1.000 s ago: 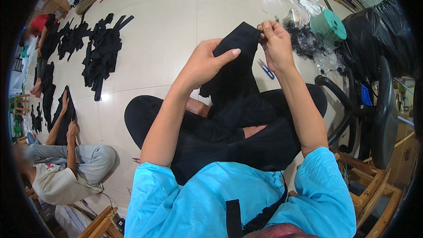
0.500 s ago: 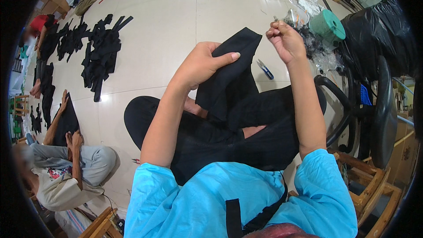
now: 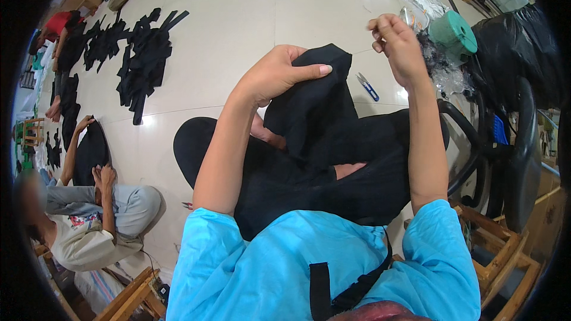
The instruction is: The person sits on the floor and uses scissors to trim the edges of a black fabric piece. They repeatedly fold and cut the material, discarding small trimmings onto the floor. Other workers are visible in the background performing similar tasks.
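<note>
My left hand (image 3: 273,74) grips a folded piece of black fabric (image 3: 312,98), thumb on top near its upper edge, the rest draping onto my crossed legs in black trousers. My right hand (image 3: 389,41) is raised apart from the fabric, up and to the right of it, fingers curled and pinched; anything between them is too small to make out. Blue-handled thread snips (image 3: 367,87) lie on the tiled floor below that hand, beside the fabric.
A green cone (image 3: 452,32) with plastic scraps and black fluff, a black bag (image 3: 499,41) and chair frame (image 3: 517,154) are at right. Wooden stools (image 3: 499,249) stand lower right. Black fabric piles (image 3: 146,53) lie upper left. Co-workers (image 3: 113,202) sit at left, handling black fabric.
My right hand has released the fabric's corner and moved up and right. My left hand still holds the fabric, whose top has shifted slightly lower.
</note>
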`<state>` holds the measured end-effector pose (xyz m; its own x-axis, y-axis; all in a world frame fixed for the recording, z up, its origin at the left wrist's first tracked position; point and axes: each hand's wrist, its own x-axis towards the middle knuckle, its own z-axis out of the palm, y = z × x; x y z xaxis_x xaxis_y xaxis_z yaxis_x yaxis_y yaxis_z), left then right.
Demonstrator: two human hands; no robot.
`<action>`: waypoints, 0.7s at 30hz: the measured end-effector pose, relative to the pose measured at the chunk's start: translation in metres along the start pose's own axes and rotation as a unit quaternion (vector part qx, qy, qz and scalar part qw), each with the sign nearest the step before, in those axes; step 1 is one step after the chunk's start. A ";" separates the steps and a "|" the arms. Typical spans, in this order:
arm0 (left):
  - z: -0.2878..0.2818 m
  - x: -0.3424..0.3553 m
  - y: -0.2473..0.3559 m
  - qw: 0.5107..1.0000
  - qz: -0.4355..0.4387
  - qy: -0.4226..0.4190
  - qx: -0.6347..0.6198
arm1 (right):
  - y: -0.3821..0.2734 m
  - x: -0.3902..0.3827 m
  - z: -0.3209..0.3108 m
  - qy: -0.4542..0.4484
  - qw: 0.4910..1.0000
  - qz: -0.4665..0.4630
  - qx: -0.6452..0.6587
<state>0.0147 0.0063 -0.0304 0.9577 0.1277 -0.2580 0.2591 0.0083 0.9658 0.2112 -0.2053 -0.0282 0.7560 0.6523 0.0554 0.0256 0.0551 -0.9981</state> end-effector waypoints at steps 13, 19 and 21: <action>-0.033 -0.020 0.010 0.991 0.027 -0.022 0.131 | -0.020 -0.039 0.052 -0.182 0.775 -0.241 -0.555; -0.036 -0.029 0.023 0.991 0.038 -0.049 0.120 | -0.029 -0.040 0.038 -0.142 0.960 0.019 -0.240; -0.032 -0.029 0.024 0.995 0.032 -0.064 0.075 | -0.028 -0.040 0.035 -0.118 0.988 0.095 -0.019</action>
<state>-0.0110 0.0343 0.0008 0.9783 -0.0036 -0.2072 0.2045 -0.1448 0.9681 0.1571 -0.2069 -0.0020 0.5764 0.8064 -0.1323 -0.0743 -0.1095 -0.9912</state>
